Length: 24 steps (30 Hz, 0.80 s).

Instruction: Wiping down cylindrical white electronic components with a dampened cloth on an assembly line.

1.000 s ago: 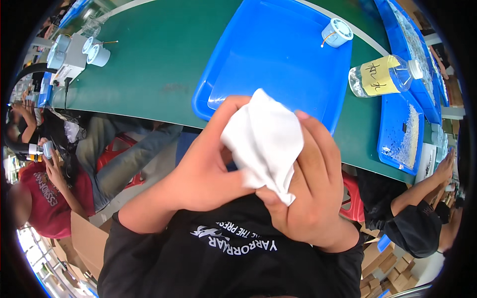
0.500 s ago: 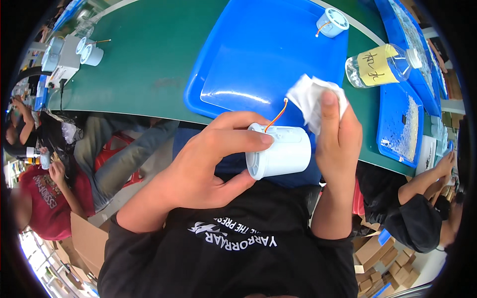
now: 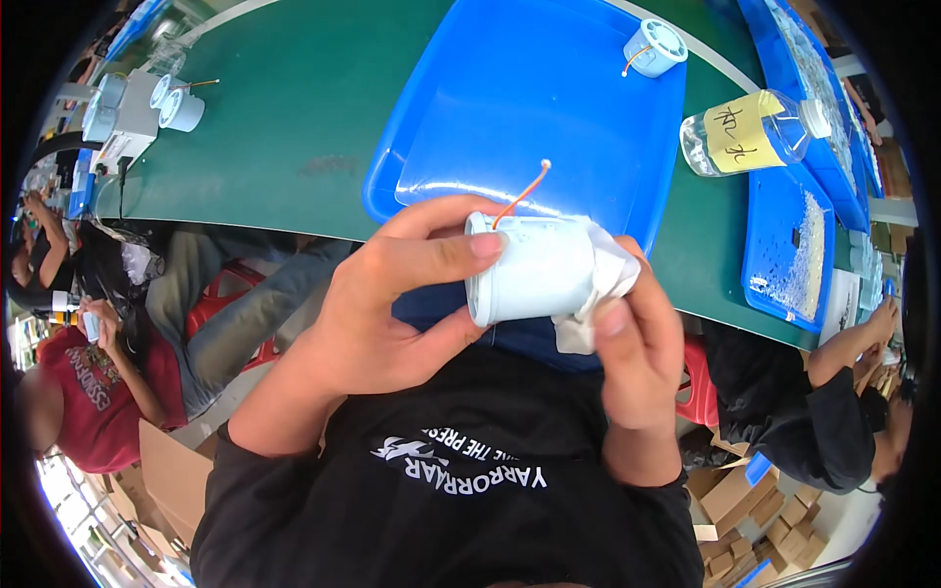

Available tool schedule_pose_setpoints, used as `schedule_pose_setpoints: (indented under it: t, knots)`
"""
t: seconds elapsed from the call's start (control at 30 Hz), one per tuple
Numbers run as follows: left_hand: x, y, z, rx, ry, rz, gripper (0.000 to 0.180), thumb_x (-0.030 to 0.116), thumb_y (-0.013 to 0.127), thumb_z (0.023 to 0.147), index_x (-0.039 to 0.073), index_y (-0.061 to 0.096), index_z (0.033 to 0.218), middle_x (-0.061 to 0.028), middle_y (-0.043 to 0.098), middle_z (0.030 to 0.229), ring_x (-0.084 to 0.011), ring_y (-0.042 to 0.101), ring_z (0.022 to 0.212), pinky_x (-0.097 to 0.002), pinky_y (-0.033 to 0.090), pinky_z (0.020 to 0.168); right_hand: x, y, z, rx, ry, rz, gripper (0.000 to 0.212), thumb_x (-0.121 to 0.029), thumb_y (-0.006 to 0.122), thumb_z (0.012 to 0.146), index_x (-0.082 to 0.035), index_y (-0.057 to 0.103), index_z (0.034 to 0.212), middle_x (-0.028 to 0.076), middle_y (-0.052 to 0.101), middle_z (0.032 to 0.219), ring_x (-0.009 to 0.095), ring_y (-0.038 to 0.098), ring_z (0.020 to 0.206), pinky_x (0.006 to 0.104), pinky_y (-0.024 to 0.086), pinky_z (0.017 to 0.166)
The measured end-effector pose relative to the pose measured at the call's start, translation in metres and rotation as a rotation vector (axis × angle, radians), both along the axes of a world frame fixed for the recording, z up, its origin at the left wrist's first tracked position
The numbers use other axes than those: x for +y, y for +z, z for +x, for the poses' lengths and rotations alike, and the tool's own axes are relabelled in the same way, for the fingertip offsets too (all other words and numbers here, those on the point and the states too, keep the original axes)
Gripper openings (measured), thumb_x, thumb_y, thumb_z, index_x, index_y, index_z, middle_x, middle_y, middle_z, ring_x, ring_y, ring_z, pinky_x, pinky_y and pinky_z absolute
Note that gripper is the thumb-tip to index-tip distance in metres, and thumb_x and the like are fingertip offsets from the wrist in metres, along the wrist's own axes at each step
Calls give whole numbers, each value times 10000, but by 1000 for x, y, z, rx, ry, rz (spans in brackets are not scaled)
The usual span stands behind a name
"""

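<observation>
My left hand (image 3: 397, 294) grips a pale blue cylindrical housing (image 3: 539, 269) by its flanged end, thumb on top. The housing lies on its side in the air, just past the near edge of the blue tray (image 3: 510, 118). From its upper side sticks a short red and yellow cable (image 3: 521, 196) with a small white plug. My right hand (image 3: 637, 343) pinches a white cloth or tissue (image 3: 603, 284) and presses it around the housing's right end, which the cloth partly hides.
A similar housing (image 3: 655, 49) stands in the tray's far right corner. Right of the tray lies a clear bottle (image 3: 745, 132) with a yellow label, near a small blue tray of white bits (image 3: 794, 255). Several housings (image 3: 181, 108) stand far left by a grey box (image 3: 137, 113). People sit on both sides.
My right hand has come down and left, bringing the cloth from beside the housing onto its right end. The housing has shifted slightly left in my left hand.
</observation>
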<state>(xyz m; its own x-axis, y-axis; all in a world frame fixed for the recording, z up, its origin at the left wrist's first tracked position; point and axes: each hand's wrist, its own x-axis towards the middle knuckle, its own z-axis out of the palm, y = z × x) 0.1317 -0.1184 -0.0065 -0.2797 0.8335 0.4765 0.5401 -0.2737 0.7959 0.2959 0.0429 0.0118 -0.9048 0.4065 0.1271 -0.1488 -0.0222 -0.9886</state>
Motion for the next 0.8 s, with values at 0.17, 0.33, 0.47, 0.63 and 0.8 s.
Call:
schedule_pose_setpoints:
  t: [0.17, 0.33, 0.47, 0.63, 0.8]
  knots:
    - [-1, 8, 12, -324, 23, -70, 699, -74, 767, 776, 41, 364, 1336, -273, 526, 1336, -320, 580, 1231, -423, 501, 992, -12, -9, -1, 25, -80, 1, 287, -163, 576, 1011, 68, 578, 1181, 83, 543, 1031, 123, 512, 847, 258, 411, 738]
    - [0, 13, 14, -722, -34, -142, 671, -37, 798, 793, 31, 420, 1343, -147, 527, 1347, -249, 597, 1208, -350, 558, 916, -14, -17, 0, 32, -135, 160, 345, -223, 505, 1042, 70, 570, 1212, 89, 581, 1043, 127, 531, 889, 265, 423, 772]
    - [-1, 11, 15, -589, 52, -84, 724, -41, 804, 761, 41, 393, 1351, -224, 552, 1338, -291, 569, 1252, -385, 484, 1019, -14, -5, 2, -66, -61, -364, 494, -249, 427, 1052, 104, 461, 1396, 128, 595, 1260, 164, 556, 1103, 285, 428, 936]
    - [-2, 6, 0, 3, 11, 21, 694, -95, 768, 777, 112, 470, 1369, -315, 514, 1381, -427, 593, 1220, -453, 536, 951, -11, -1, 7, -25, -8, -186, 411, -161, 528, 1032, 96, 494, 1350, 101, 586, 1212, 135, 569, 1009, 271, 451, 870]
    - [0, -2, 1, 67, 21, 76, 728, -62, 818, 741, 105, 492, 1370, -308, 515, 1389, -409, 596, 1222, -446, 511, 995, -21, -18, 2, 77, -168, 192, 363, -194, 554, 1021, 100, 548, 1233, 148, 589, 1070, 189, 576, 885, 286, 459, 762]
